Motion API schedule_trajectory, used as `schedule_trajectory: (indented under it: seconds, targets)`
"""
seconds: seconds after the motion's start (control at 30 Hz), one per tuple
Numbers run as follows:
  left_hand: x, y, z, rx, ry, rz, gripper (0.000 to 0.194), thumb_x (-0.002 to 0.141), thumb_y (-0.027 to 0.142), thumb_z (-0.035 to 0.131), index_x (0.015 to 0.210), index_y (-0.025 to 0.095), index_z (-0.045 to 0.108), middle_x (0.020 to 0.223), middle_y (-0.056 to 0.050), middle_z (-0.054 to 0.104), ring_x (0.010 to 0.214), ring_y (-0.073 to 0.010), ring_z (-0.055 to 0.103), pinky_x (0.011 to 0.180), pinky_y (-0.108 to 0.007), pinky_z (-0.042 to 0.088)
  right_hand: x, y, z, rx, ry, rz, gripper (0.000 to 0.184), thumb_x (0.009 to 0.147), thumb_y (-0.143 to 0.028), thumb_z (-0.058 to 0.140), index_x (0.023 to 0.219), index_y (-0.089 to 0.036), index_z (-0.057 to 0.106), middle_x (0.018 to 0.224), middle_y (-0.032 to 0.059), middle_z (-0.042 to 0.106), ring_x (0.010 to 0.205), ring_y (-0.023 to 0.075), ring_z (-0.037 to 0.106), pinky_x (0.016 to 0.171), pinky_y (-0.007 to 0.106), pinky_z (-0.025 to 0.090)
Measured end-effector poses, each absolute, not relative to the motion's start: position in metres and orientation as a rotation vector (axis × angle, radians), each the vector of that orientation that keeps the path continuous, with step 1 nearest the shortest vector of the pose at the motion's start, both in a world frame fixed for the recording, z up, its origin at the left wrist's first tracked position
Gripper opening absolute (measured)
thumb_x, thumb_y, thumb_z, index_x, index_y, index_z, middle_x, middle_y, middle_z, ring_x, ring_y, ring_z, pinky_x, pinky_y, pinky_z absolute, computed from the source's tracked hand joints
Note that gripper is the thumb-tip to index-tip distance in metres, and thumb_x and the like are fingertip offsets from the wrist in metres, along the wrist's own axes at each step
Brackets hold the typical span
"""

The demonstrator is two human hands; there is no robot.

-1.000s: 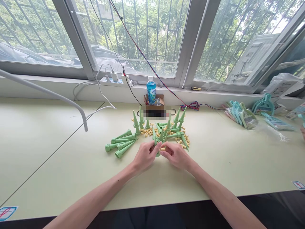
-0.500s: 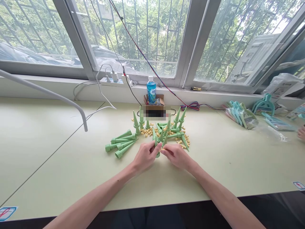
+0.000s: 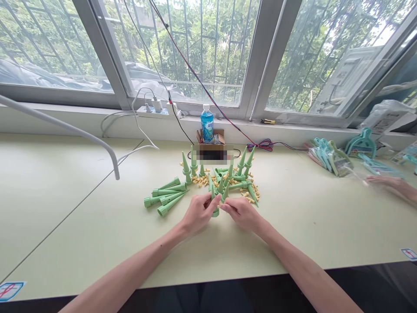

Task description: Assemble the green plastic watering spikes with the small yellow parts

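Note:
My left hand (image 3: 199, 212) is closed round a green plastic cone spike (image 3: 215, 208), which stands base down between both hands. My right hand (image 3: 241, 212) pinches at the same spike with thumb and fingertips; whether a small yellow piece is in that pinch I cannot tell. Just beyond my hands lies a heap of green spikes (image 3: 228, 176), some upright, some lying down, among scattered small yellow pieces (image 3: 250, 193). A row of spikes lying flat (image 3: 164, 195) sits to the left of my left hand.
A blue bottle (image 3: 206, 124) stands in a small cardboard box (image 3: 211, 150) at the window sill. Cables and a power strip (image 3: 153, 108) run along the sill. Teal dustpans in plastic (image 3: 332, 156) lie at right, where another person's hand (image 3: 394, 184) rests.
My hands have barely shifted on the spike. At the far right, another person's hand has reached further in across the table.

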State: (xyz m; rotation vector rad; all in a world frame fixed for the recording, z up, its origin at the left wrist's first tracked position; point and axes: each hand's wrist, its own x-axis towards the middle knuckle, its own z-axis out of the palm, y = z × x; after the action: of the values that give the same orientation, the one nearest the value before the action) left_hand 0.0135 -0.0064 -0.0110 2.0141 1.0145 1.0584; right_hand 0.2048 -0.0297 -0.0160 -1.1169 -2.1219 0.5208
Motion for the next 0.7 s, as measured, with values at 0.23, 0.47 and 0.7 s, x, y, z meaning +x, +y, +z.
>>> schedule_trajectory:
  seconds: [0.23,0.47,0.7]
  targets:
    - [0.0128,-0.008,-0.0096,2.063,0.912,1.048,0.042,0.098,0.044,0.049,0.068,0.015,0.056,0.052,0.006,0.032,0.048,-0.0079,0.027,0.045,-0.021,0.021,0.2045,-0.0297,-0.0144,-1.138,-2.117,0.563,0.062,0.105,-0.054,0.026,0.055,-0.019,0.039,0.051,-0.0022,0.041,0.048,0.0103,0.037,0.052,0.027,0.028]
    - [0.0138,-0.0085,-0.01,2.049,0.912,1.033,0.044,0.098,0.043,0.049,0.063,0.016,0.05,0.053,0.006,0.029,0.048,-0.0078,0.025,0.045,-0.022,0.02,0.2049,-0.0303,-0.015,-1.154,-2.1,0.638,0.063,0.105,-0.052,0.026,0.054,-0.019,0.041,0.049,-0.002,0.044,0.047,0.0104,0.041,0.054,0.026,0.031]
    - [0.0151,-0.0076,-0.0084,1.995,1.027,1.084,0.048,0.097,0.045,0.048,0.059,0.018,0.036,0.054,0.006,0.023,0.049,-0.008,0.021,0.046,-0.024,0.016,0.2054,-0.0328,-0.01,-1.136,-2.022,0.645,0.029,0.098,-0.044,0.051,0.094,-0.017,0.061,0.06,-0.0033,0.053,0.051,0.0117,0.044,0.054,0.024,0.035]
